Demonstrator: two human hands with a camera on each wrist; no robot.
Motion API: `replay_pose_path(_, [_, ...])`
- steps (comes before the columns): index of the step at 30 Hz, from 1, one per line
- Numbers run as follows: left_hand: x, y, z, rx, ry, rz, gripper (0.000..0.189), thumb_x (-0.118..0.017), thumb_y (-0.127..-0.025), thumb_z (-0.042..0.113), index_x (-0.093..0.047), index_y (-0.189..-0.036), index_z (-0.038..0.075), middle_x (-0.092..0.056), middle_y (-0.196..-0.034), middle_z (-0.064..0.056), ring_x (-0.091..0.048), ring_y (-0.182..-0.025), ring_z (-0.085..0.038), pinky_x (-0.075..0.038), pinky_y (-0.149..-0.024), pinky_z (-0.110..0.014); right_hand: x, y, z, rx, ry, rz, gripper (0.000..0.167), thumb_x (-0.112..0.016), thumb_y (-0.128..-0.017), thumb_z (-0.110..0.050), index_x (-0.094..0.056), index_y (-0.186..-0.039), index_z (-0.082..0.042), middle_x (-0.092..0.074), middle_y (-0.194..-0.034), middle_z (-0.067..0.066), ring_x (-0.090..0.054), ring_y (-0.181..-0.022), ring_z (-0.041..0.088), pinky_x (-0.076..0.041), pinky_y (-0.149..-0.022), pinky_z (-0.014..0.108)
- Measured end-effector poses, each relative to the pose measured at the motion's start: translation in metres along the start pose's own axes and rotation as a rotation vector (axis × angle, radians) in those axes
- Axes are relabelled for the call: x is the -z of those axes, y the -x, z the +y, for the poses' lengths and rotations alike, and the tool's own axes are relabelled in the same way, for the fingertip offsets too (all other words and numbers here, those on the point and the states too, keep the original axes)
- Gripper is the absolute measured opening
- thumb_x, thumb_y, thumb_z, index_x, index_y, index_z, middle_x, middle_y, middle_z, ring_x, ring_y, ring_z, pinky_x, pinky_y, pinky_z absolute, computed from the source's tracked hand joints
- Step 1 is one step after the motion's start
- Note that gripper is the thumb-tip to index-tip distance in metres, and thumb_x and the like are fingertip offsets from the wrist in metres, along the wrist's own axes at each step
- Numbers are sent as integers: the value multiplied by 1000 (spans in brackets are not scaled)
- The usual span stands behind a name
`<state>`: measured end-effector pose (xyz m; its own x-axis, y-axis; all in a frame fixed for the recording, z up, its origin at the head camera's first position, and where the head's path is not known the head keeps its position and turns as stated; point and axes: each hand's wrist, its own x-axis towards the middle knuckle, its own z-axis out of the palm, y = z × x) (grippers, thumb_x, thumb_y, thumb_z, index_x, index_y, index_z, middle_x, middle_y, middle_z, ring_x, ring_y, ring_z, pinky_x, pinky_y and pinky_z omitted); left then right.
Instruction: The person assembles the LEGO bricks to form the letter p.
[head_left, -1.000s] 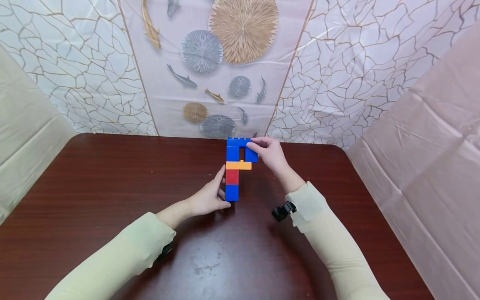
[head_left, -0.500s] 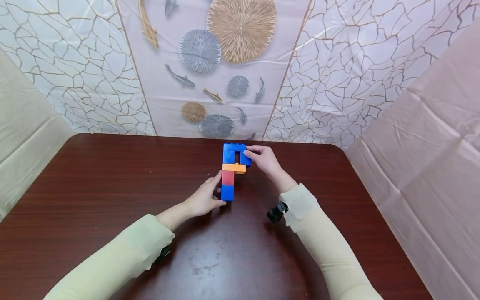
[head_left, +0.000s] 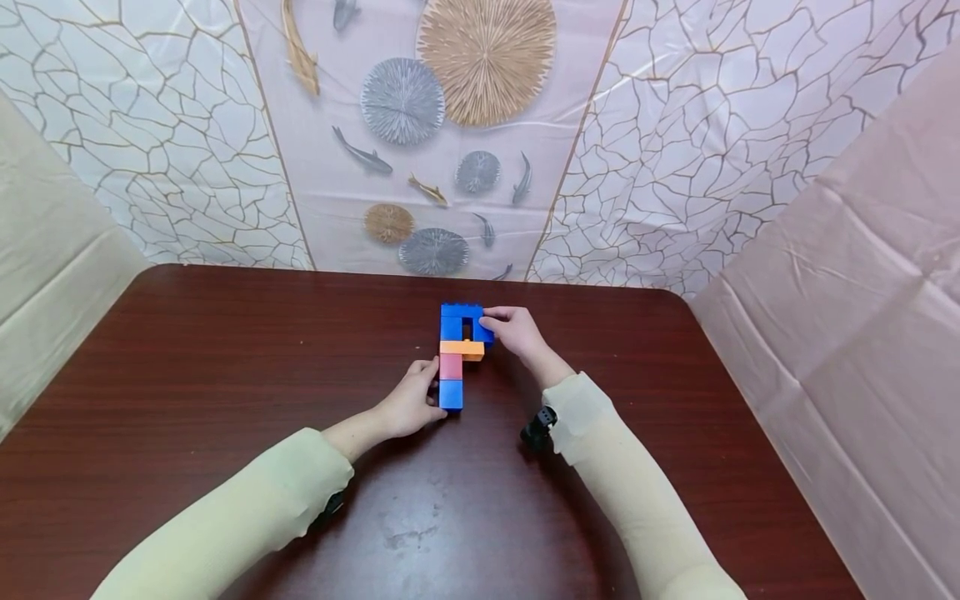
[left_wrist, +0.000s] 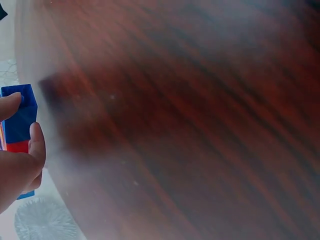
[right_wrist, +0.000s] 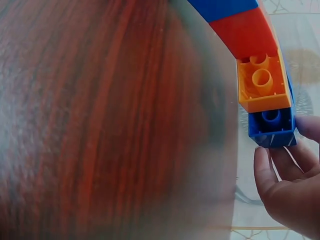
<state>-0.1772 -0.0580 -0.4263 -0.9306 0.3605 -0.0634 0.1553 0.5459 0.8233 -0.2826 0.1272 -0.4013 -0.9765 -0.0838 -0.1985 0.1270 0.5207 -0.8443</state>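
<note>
Both hands hold one P-shaped figure of toy building bricks in the head view. From its lower end up come a blue brick (head_left: 451,395), a red brick (head_left: 451,367), an orange brick (head_left: 462,347) set crosswise, then blue bricks (head_left: 452,327) framing a small gap. My left hand (head_left: 407,406) grips the lower end from the left, its thumb on the blue end brick (left_wrist: 21,120) in the left wrist view. At the upper right, my right hand (head_left: 517,335) pinches the blue corner brick. Hollow undersides of the orange brick (right_wrist: 261,85) and blue corner brick (right_wrist: 272,135) show in the right wrist view.
A dark red-brown wooden table (head_left: 225,367) spreads beneath the hands. Behind it hangs a patterned cloth (head_left: 480,225), and a plain pale cloth (head_left: 840,250) lines the right side. Black wrist devices, such as the right one (head_left: 537,429), sit at the cuffs.
The brick figure has come down and slightly left in the head view, its top tipping so it looks shorter. My right hand has moved down and left with it; my left hand has shifted little.
</note>
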Motion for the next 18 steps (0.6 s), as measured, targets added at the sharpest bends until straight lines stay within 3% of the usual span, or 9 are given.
replay_pose_path(18, [3, -5, -8, 59, 19, -23, 82, -68, -78, -5, -18, -143, -12, -35, -134, -27, -54, -102, -26, -53, -83, -33, -15, -13, 17, 19, 12, -14, 35, -56, -94, -24, -59, -127, -10, -53, -134, 11, -54, -110, 26, -47, -97, 38])
